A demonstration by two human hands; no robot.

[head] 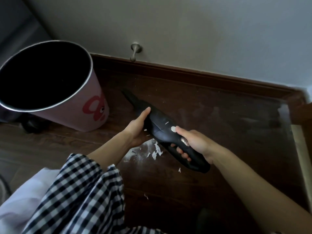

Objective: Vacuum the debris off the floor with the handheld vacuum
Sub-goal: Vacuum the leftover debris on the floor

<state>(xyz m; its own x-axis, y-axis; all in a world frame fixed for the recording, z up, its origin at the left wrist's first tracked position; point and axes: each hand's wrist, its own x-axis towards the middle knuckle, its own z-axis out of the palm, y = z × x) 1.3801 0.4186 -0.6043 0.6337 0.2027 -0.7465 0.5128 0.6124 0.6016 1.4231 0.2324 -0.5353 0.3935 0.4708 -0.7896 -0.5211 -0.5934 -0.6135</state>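
Black handheld vacuum [162, 127] above dark wood floor [219, 115], right hand [194, 142] gripping its handle, left hand [136, 127] cupping its body, white debris [152, 150] beneath it, pink bin [81, 114] left of it.

Two bare forearms end in bare hands, the left hand [136, 127] and the right hand [195, 142], with no rings, watch or gloves showing. A loose black-and-white checked sleeve [81, 188] bunches at the lower left of the frame, beside plain white cloth [25, 191].
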